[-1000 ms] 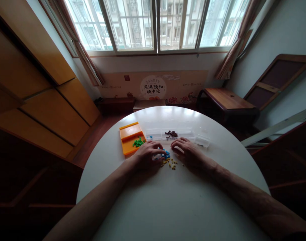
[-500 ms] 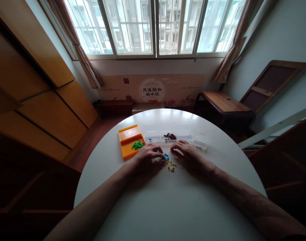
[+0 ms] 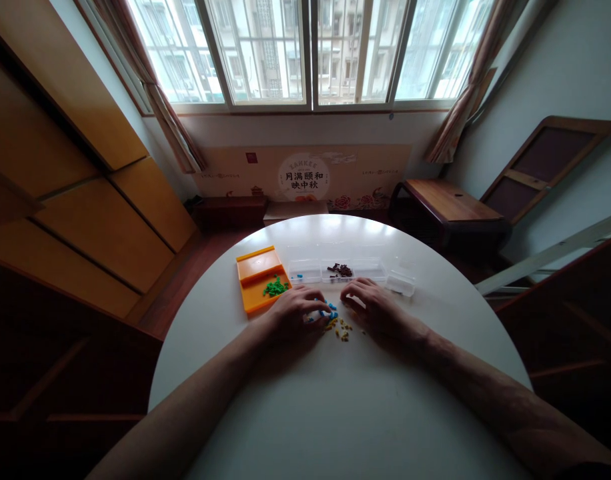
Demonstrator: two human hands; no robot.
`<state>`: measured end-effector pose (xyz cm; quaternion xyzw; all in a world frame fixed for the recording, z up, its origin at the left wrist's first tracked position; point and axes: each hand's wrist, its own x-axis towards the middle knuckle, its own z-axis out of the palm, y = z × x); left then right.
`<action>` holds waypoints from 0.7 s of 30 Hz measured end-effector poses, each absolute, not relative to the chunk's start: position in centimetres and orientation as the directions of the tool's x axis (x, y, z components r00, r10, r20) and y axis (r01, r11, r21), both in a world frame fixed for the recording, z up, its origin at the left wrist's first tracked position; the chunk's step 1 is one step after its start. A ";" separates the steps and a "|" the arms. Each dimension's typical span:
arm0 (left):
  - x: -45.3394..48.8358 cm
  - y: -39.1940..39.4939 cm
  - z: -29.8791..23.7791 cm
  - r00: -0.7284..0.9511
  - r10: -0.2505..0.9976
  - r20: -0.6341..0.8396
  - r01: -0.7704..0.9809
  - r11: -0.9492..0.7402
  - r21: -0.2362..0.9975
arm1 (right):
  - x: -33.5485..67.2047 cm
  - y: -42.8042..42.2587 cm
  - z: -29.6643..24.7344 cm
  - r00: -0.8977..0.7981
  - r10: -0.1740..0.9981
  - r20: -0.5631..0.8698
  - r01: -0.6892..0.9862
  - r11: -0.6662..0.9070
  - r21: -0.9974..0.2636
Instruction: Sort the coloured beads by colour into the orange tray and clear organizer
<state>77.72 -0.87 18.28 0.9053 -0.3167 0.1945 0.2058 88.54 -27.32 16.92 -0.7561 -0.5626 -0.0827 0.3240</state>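
one view, head | blue pieces [image 3: 333,315] on the white table [image 3: 335,413], just beside the left hand [image 3: 299,307], left of the right hand [image 3: 364,300]; yellow pieces [image 3: 343,331] on their near side | directions, long axes: too small to tell | both hands' fingers loosely curled; cannot tell whether either grips anything

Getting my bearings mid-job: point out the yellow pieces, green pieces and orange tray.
Yellow pieces [image 3: 344,337], head view: nearest clump.
Green pieces [image 3: 275,287], head view: pile's middle.
Orange tray [image 3: 255,299], head view: bare floor.
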 end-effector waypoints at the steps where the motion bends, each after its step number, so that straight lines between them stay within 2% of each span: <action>1: 77.8 -0.8 18.3 0.721 -0.501 0.478 -0.660 -0.706 0.256 | 88.5 -27.3 17.0 0.355 0.799 0.486 0.903 -0.159 -0.399; 21: 77.9 -0.8 18.0 0.720 -0.526 0.452 -0.680 -0.664 0.311 | 88.4 -27.0 17.0 0.338 0.817 0.466 0.901 -0.138 -0.411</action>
